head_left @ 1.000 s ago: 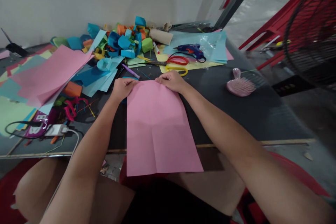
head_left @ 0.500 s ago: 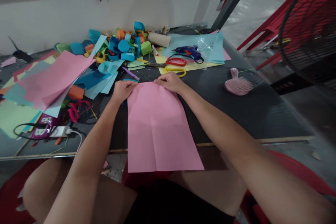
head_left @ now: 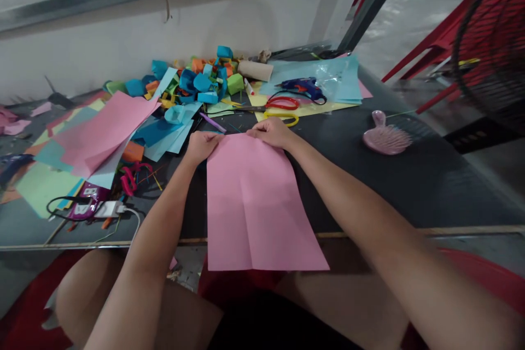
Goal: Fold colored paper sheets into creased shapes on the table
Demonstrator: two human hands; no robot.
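Note:
A creased sheet of pink paper [head_left: 262,208] lies in front of me, its near end hanging over the table's front edge. My left hand [head_left: 203,146] pinches its far left corner. At the far edge, a little to the right, my right hand [head_left: 270,134] grips the paper between thumb and fingers. The crease runs lengthwise down the sheet. Just beyond my right hand lie scissors [head_left: 283,103] with one red and one yellow handle loop. A purple pen-like stick [head_left: 213,122] rests beyond my left hand.
Folded paper pieces in several colours [head_left: 200,82] are heaped by the wall, beside a cardboard tube [head_left: 256,70] and a blue glue gun [head_left: 303,88]. Loose coloured sheets [head_left: 106,131] and a purple power strip [head_left: 88,199] lie left. A pink hairbrush [head_left: 385,136] and a fan [head_left: 492,38] are right.
The whole view has shifted, so everything sits slightly further right and a little lower. Both hands keep their hold on the pink paper at its far edge.

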